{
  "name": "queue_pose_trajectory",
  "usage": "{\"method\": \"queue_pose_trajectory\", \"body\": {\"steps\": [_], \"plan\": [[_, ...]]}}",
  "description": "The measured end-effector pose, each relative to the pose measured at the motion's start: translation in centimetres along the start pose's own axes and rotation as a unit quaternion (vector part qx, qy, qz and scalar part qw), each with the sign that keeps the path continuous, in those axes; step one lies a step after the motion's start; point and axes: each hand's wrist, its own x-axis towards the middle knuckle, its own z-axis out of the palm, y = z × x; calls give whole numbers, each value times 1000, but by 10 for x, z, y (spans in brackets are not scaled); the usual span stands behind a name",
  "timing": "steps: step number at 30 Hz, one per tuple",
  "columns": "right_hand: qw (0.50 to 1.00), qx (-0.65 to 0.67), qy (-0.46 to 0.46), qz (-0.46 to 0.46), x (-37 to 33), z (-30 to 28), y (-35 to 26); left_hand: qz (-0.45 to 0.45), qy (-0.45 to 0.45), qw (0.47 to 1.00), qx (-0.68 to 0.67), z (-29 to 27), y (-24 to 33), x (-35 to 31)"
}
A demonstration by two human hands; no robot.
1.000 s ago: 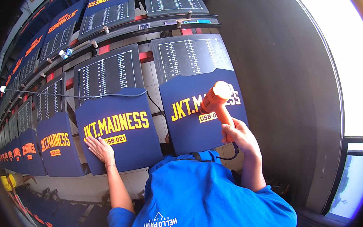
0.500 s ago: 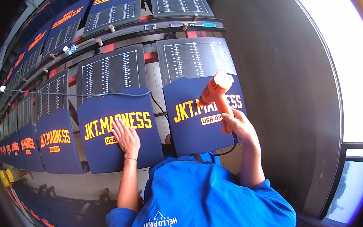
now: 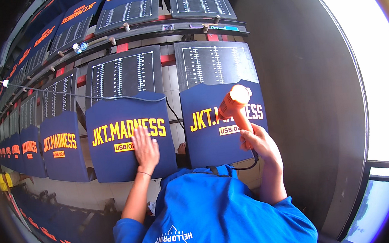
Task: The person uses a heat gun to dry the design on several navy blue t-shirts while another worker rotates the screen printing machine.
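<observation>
Navy fabric pieces with yellow printed lettering lie over dark, ruled printing boards. On the middle fabric piece (image 3: 117, 162), my left hand (image 3: 146, 149) rests flat with its fingers stretched out, covering part of the print. My right hand (image 3: 261, 143) is wrapped round the handle of an orange heat gun (image 3: 233, 103). It holds the gun above the right fabric piece (image 3: 205, 150), hiding some of the lettering there. From the handle's lower end a black cord (image 3: 246, 166) curves down toward my body.
A dark cable (image 3: 126, 98) runs across the boards from the left. Behind them stands a black metal rail (image 3: 162, 33) with short pegs and small bottles (image 3: 79, 48). More covered boards line the left. A grey wall (image 3: 299, 93) rises at the right; someone in yellow (image 3: 4, 181) is far left.
My left hand has slid to the right across the print, still flat. The heat gun, in my right hand, has shifted slightly right and down in the picture. The whole view has shifted a little.
</observation>
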Motion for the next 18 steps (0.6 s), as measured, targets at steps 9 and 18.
{"method": "queue_pose_trajectory", "body": {"steps": [9,18], "plan": [[999,-14,26,-24,14,17,-19,-282,96,950,90,6,-171,11],[1000,9,15,-6,9,15,-5,-275,99,954,67,16,-126,12]]}}
